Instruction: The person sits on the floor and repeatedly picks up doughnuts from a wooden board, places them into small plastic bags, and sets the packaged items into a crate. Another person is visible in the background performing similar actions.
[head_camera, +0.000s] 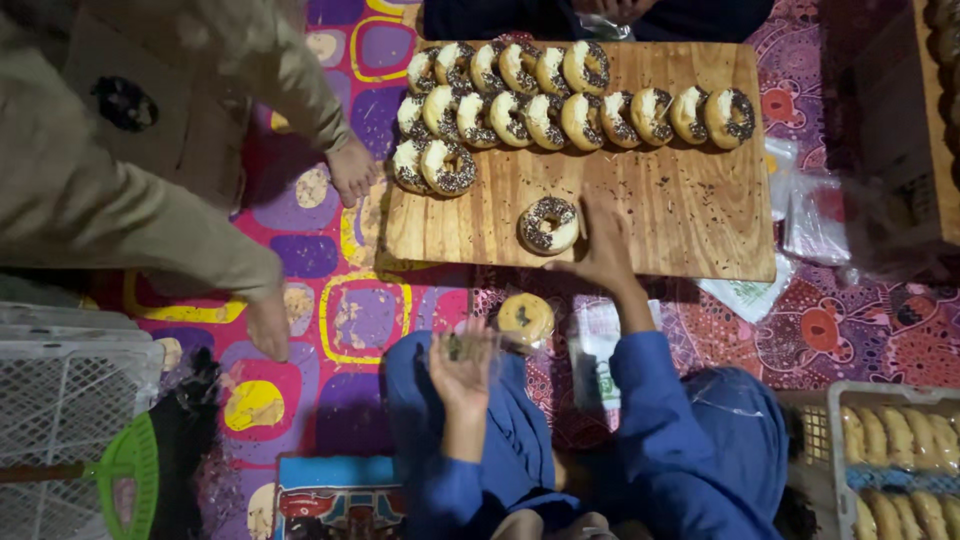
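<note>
A wooden board (690, 215) lies on the patterned mat and carries several ring doughnuts with white icing and dark sprinkles in rows (560, 95). One sprinkled doughnut (548, 225) sits alone near the board's front edge. My right hand (603, 245) rests on the board with spread fingers, touching that doughnut's right side. My left hand (462, 365) is raised palm up and blurred. It seems to hold a clear plastic bag (490, 340) with a plain yellow doughnut (525, 318) in it. Dark bits show in the palm.
Another person in khaki clothes (150, 150) is at the left, limbs reaching the mat beside the board. A white mesh crate (60, 400) and a green tool (130, 470) are at lower left. A tray of plain doughnuts (900, 440) is at lower right. Plastic bags (810, 210) lie right of the board.
</note>
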